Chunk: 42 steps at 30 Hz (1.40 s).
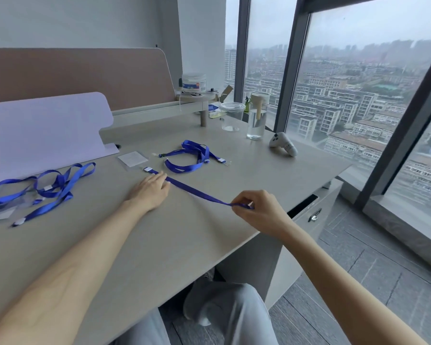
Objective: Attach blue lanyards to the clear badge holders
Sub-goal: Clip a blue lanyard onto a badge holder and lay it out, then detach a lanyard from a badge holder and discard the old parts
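A blue lanyard (pixel 197 191) lies stretched straight across the worktop (pixel 159 245). The left hand (pixel 151 188) presses flat on it near the clip end, fingers straight, its grip apart. The right hand (pixel 258 211) has its grip pinched on the strap's other end. A clear badge holder (pixel 133 159) lies just beyond the clip.

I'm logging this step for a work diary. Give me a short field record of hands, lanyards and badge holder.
stretched lanyard: straight across the desk, between both hands
left hand: flat, fingers straight, pressing it near the clip end
right hand: pinches its other end
badge holder: flat by the clip end; attachment unclear
loose lanyards: coiled behind, untouched
left pile: tangled lanyards, desk's left
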{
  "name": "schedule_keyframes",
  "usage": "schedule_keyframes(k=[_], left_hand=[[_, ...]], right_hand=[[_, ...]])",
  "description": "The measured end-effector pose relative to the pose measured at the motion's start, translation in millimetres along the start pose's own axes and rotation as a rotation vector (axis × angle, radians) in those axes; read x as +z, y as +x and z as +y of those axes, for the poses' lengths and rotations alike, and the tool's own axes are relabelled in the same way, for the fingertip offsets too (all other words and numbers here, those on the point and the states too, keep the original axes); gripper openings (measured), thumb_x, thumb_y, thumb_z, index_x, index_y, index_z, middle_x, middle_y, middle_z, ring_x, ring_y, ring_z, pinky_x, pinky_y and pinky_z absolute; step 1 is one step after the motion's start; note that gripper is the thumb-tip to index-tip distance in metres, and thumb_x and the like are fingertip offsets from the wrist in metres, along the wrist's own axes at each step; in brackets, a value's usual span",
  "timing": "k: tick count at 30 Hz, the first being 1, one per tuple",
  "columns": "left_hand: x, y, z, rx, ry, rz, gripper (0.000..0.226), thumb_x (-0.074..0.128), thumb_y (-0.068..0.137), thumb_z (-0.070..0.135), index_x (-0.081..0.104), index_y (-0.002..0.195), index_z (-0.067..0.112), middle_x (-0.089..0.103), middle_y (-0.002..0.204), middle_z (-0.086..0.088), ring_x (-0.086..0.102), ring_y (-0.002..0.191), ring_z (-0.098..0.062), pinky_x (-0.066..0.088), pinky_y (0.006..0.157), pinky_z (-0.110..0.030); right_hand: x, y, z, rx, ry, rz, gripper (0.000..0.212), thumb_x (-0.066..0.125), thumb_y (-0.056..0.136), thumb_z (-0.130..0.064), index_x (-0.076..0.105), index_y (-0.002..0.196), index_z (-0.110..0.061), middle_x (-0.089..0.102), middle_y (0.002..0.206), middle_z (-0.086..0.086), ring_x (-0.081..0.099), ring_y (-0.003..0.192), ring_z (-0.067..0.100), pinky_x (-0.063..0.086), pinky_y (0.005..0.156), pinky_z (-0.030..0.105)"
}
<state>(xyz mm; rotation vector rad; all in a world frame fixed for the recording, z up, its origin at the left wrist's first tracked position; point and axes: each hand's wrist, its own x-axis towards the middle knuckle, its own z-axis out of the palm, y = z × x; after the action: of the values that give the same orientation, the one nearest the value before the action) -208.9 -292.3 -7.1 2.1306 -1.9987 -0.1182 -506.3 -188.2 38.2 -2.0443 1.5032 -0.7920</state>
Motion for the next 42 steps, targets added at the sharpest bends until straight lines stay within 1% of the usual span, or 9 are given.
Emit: schedule_keyframes(k=[2, 7, 13, 17, 24, 31, 35, 39, 42], left_hand=[[0.2, -0.7, 0.3, 0.009, 0.0, -0.007, 0.052, 0.025, 0.101, 0.036, 0.029, 0.149, 0.017, 0.022, 0.159, 0.002, 0.022, 0.145, -0.017, 0.02, 0.116, -0.036], [0.4, -2.1, 0.5, 0.002, -0.016, 0.006, 0.051, 0.027, 0.1, 0.035, 0.031, 0.149, 0.018, 0.019, 0.16, 0.0, 0.022, 0.145, -0.02, 0.021, 0.117, -0.038], [-0.7, -24.2, 1.6, 0.066, -0.197, 0.081, 0.048, 0.036, 0.099, 0.026, 0.037, 0.146, 0.017, 0.025, 0.158, -0.003, 0.025, 0.144, -0.021, 0.02, 0.117, -0.036], [-8.8, -51.1, 1.2, 0.093, -0.292, 0.126, 0.045, 0.041, 0.098, 0.019, 0.043, 0.143, 0.014, 0.033, 0.154, -0.005, 0.03, 0.142, -0.019, 0.021, 0.116, -0.031], [-33.1, -110.5, -15.8, 0.012, -0.465, 0.247, 0.035, 0.042, 0.097, 0.011, 0.059, 0.127, 0.012, 0.057, 0.135, -0.005, 0.05, 0.127, -0.02, 0.033, 0.1, -0.02], [-52.5, -175.2, -86.9, -0.144, -0.571, 0.342, 0.029, 0.044, 0.097, 0.012, 0.063, 0.119, 0.014, 0.062, 0.125, 0.0, 0.057, 0.116, -0.016, 0.032, 0.082, -0.009], [-63.0, -192.7, -146.9, -0.235, -0.454, 0.428, 0.028, 0.047, 0.094, 0.01, 0.065, 0.116, 0.012, 0.063, 0.12, -0.002, 0.055, 0.114, -0.019, 0.033, 0.089, -0.015], [-67.5, -190.6, -204.6, -0.284, -0.337, 0.56, 0.03, 0.048, 0.087, 0.007, 0.067, 0.109, 0.013, 0.068, 0.112, -0.001, 0.056, 0.11, -0.023, 0.039, 0.096, -0.024], [-71.6, -185.2, -240.9, -0.294, -0.2, 0.496, 0.038, 0.049, 0.089, 0.004, 0.06, 0.124, 0.013, 0.061, 0.129, -0.001, 0.051, 0.122, -0.021, 0.038, 0.102, -0.027]], right_hand=[[-4.5, -7.7, 5.9, -0.003, -0.035, 0.047, 0.01, 0.064, 0.085, -0.02, 0.072, 0.088, -0.023, 0.066, 0.077, -0.007, 0.056, 0.068, 0.009, 0.041, 0.061, 0.02], [-13.1, -23.6, 18.1, -0.077, -0.107, 0.118, 0.016, 0.066, 0.082, -0.01, 0.072, 0.091, -0.022, 0.056, 0.086, -0.012, 0.05, 0.068, 0.001, 0.04, 0.068, 0.022], [-13.7, -25.5, 8.3, -0.151, -0.201, 0.002, 0.026, 0.071, 0.081, -0.034, 0.067, 0.106, -0.029, 0.052, 0.108, -0.011, 0.045, 0.08, 0.004, 0.044, 0.077, 0.027], [8.3, -11.5, -18.0, -0.207, -0.197, 0.019, 0.022, 0.064, 0.089, -0.031, 0.066, 0.11, -0.025, 0.054, 0.112, -0.006, 0.052, 0.085, 0.012, 0.046, 0.076, 0.028], [68.5, 13.3, -73.9, -0.295, -0.14, -0.061, 0.022, 0.062, 0.092, -0.029, 0.064, 0.113, -0.023, 0.054, 0.12, -0.001, 0.062, 0.093, 0.016, 0.051, 0.081, 0.032], [148.8, 41.8, -142.9, -0.373, -0.042, -0.197, 0.029, 0.06, 0.092, -0.028, 0.061, 0.12, -0.021, 0.057, 0.121, -0.002, 0.062, 0.1, 0.014, 0.05, 0.084, 0.028], [203.9, 62.7, -176.5, -0.36, 0.002, -0.265, 0.03, 0.059, 0.089, -0.025, 0.061, 0.119, -0.021, 0.058, 0.123, 0.0, 0.059, 0.104, 0.015, 0.046, 0.086, 0.028], [252.6, 84.2, -201.5, -0.398, -0.169, -0.35, 0.047, 0.055, 0.087, -0.025, 0.049, 0.134, -0.028, 0.044, 0.14, 0.002, 0.042, 0.13, 0.023, 0.032, 0.105, 0.04], [279.2, 97.5, -216.8, -0.482, -0.267, -0.332, 0.057, 0.049, 0.09, -0.03, 0.033, 0.145, -0.032, 0.03, 0.149, 0.006, 0.027, 0.138, 0.026, 0.024, 0.108, 0.045]])
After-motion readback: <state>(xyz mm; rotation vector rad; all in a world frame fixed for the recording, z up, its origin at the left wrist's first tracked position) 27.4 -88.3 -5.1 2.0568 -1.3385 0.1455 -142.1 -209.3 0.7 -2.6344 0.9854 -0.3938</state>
